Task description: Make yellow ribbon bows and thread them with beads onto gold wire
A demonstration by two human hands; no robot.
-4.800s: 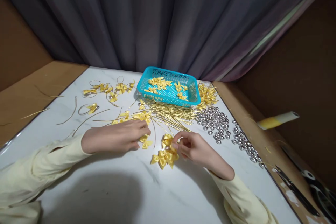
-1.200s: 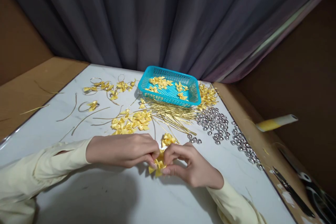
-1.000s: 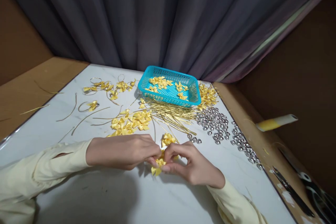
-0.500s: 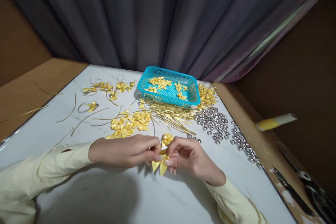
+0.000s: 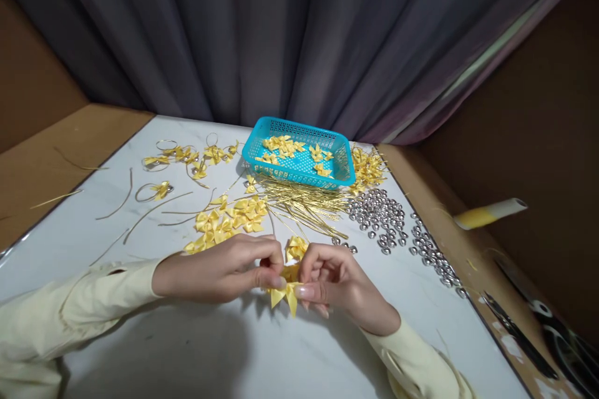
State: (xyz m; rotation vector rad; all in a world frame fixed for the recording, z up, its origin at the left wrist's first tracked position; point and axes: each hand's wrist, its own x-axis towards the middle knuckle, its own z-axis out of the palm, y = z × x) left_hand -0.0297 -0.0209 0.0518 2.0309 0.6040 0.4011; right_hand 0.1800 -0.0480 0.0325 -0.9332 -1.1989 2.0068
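Note:
Between my two hands, near the middle of the white table, is a yellow ribbon bow with its pointed tails hanging down. My left hand pinches its left side between thumb and forefinger. My right hand pinches the right side, its other fingers curled. Fingertips cover part of the bow. Just beyond the hands, more yellow ribbon shows. A pile of yellow bows lies behind my left hand, and a bundle of gold twist ties lies farther back.
A blue basket holding several bows stands at the back. Small silver bells are scattered at the right. Bows on gold loops lie back left. Tweezers, scissors and a yellow-white roll are along the right edge.
Both hands keep their pinch on the bow. The left fingertips have shifted slightly left, and the bow's tails spread a little wider. The whole view has shifted slightly.

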